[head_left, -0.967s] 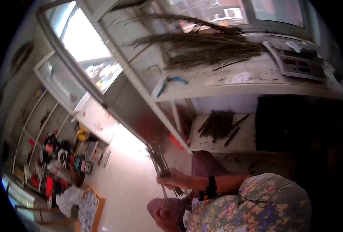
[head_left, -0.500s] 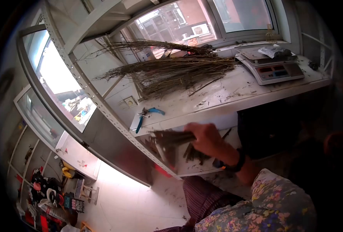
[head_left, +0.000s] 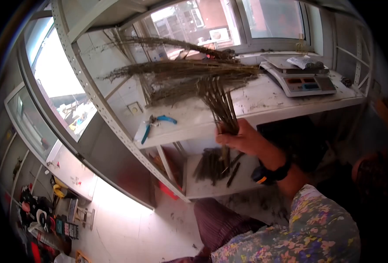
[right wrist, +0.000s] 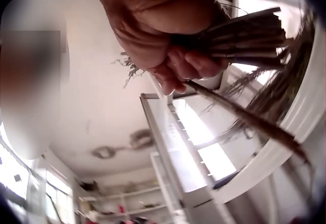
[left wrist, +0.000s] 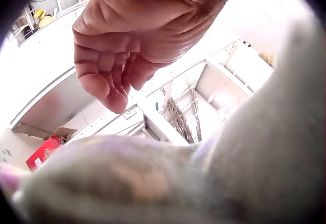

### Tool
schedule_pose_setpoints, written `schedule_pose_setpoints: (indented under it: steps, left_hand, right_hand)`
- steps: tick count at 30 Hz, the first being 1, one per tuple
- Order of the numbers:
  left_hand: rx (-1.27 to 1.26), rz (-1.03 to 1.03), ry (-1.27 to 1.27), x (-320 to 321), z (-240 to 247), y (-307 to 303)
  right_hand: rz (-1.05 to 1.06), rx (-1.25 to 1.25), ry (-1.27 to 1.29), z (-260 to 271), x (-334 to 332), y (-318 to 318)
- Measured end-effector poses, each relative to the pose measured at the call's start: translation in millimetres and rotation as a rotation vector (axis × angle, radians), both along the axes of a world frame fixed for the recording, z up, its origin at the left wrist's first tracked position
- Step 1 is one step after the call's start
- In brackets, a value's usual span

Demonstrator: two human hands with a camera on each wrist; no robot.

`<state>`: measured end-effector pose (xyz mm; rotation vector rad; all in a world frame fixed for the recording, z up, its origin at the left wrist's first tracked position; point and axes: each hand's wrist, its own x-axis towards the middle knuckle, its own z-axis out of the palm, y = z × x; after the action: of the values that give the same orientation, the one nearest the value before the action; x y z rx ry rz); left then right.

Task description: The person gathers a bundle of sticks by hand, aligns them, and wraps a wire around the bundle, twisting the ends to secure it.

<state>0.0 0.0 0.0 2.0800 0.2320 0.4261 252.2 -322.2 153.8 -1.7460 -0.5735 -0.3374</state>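
Observation:
My right hand (head_left: 242, 138) grips a bundle of short cut twigs (head_left: 222, 107), raised before the front edge of the white shelf. The twig ends fan out above the fist. In the right wrist view the fingers curl round the bundle, and one longer stick (right wrist: 244, 114) juts out on its own. My left hand (left wrist: 137, 35) appears only in the left wrist view, fingers loosely curled and holding nothing, over patterned cloth. Long dry brushy branches (head_left: 181, 72) lie on the upper shelf behind the bundle. Blue-handled pruning shears (head_left: 152, 125) lie at its left corner.
On the upper shelf (head_left: 255, 111) a scale (head_left: 305, 83) bears a plastic bag. Below, a pile of cut twigs (head_left: 209, 166) lies on the lower shelf, beside something black (head_left: 299, 140). A perforated metal post (head_left: 102, 98) rises at the left, near the door.
My right hand has risen from low over the floor to the front of the shelf, carrying the twig bundle. The bundle has tipped from sideways to nearly upright. The view has swung towards the shelf.

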Motion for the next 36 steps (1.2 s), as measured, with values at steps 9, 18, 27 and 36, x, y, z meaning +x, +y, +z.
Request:
schedule_pose_setpoints:
  steps: [9, 18, 27, 36]
  left_hand:
    - [-0.162, 0.199, -0.162, -11.1, 53.2, -37.7]
    - [0.468, 0.281, 0.185, -64.4, 59.8, -38.2]
    - [-0.244, 0.279, 0.09, -51.3, 30.3, -33.5]
    - [-0.425, 0.351, 0.127, -61.0, 13.3, -23.2]
  right_hand:
    - [0.917, 0.223, 0.401, -72.6, -85.6, 217.4]
    - [1.079, 0.368, 0.723, -101.7, -138.0, 270.4]
    - [0.865, 0.39, 0.807, -126.3, -131.9, 251.8]
    - [1.032, 0.481, 1.098, -126.3, -140.5, 251.6]
